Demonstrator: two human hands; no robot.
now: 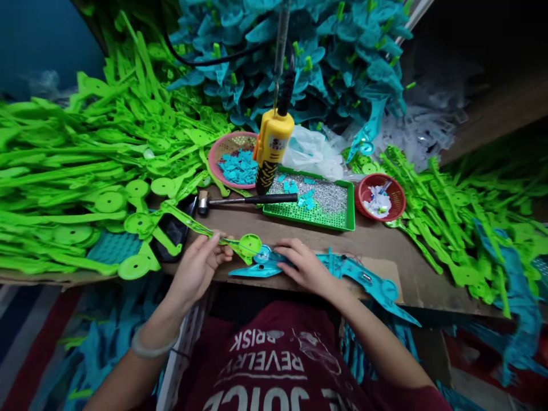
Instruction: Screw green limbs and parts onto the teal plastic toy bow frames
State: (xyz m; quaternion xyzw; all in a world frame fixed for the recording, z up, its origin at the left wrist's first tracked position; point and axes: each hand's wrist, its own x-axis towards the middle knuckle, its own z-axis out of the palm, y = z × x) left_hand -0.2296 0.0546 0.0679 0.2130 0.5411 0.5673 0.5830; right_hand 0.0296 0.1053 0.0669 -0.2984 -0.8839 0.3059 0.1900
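Clock centred on the gap between the two hands; 12 points away from the wearer.

6: maroon shirt (pixel 274 354) with pale lettering, facing the bench edge.

9: left hand (pixel 201 260), pale band (pixel 152 345) at its wrist. Thumb and fingers pinch a slim green arm (pixel 250 245); its disc end points toward 3, its far end runs toward 10.

3: right hand (pixel 308 265) lies over a long blue part (pixel 377 282), fingers bent on it; whether they pinch it, cannot tell. The blue part rests along the near edge of the bench (pixel 415 279), partly over cardboard (pixel 391 274). Its rounded left end is just beside the green disc; contact between them unclear.

11 to 1: hammer (pixel 246 200), head leftward, dark grip reaching the tray.

1 to 2: green tray (pixel 351 211) of small silvery pieces (pixel 331 197) plus some blue chips.

2: red basket (pixel 401 205), whitish contents.

12: yellow tool (pixel 272 148) hung on a spring; just left, pink basket (pixel 213 160) of blue chips.

9 to 11: green heap (pixel 77 171).

12, farthest: blue heap (pixel 299 63).
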